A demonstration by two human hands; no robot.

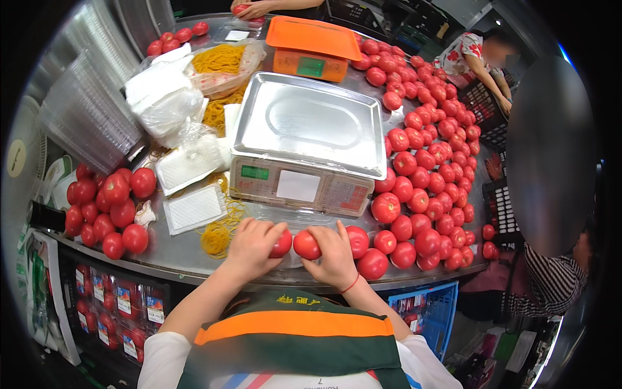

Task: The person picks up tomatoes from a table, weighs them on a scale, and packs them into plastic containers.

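Near the front edge of the metal table, my left hand (pixel 249 247) grips a red tomato (pixel 282 244). My right hand (pixel 334 255), with a red cord at the wrist, has its fingers around a second tomato (pixel 306 245). The two tomatoes sit side by side with a narrow gap. Behind them lies clear plastic packaging (pixel 286 215), partly hidden by my hands. Just beyond stands a digital scale (pixel 299 187) with a bare steel pan (pixel 311 121). Loose tomatoes (pixel 372 263) lie right beside my right hand.
A large spread of tomatoes (pixel 427 185) covers the right side. On the left are a tomato pile (pixel 116 189), white absorbent pads (pixel 194 209), yellow rubber bands (pixel 216 238) and stacked clear trays (pixel 90 112). An orange scale (pixel 311 36) stands behind. Other people work at the far side and right.
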